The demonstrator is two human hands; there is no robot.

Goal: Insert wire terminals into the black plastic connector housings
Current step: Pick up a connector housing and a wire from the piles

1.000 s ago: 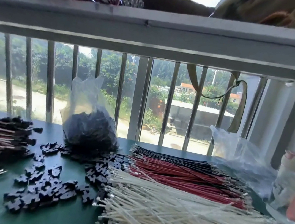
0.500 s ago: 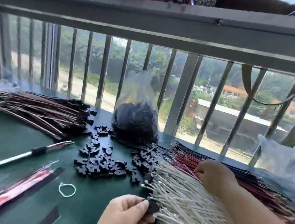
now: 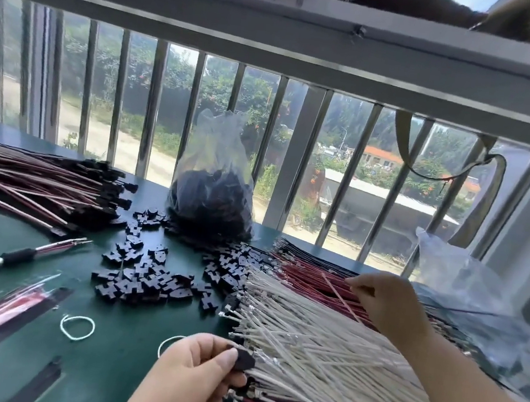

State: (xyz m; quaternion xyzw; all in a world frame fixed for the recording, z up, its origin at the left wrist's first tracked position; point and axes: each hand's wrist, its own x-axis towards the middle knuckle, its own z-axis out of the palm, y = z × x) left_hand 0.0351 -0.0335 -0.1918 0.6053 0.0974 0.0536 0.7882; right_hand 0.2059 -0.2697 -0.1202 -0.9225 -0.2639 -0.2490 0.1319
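Black plastic connector housings [image 3: 148, 273] lie scattered at the centre of the dark green bench [image 3: 110, 359], spreading from 11 o'clock toward 3 o'clock, where they touch the tips of the wire bundles. A clear plastic bag of more black housings [image 3: 212, 201] stands just behind them at 12 o'clock, against the metal window bars [image 3: 295, 158]. At 6 o'clock the left hand [image 3: 191, 379] has its grip closed, thumb and forefinger pinching one black housing [image 3: 243, 360] right at the terminal ends of the white wires [image 3: 322, 348]. At 3 o'clock the right hand [image 3: 388, 302] pinches a single red wire [image 3: 339, 293], lifted at a slant above the row of red wires [image 3: 308, 273]; black wires [image 3: 310, 256] lie just beyond those. At 10 o'clock a heap of finished wire assemblies with black housings [image 3: 51, 188] rests on the bench. A white-handled tool [image 3: 9, 259] lies at 9 o'clock, and two white rubber bands [image 3: 77, 328] lie at 7 o'clock, near the left hand.
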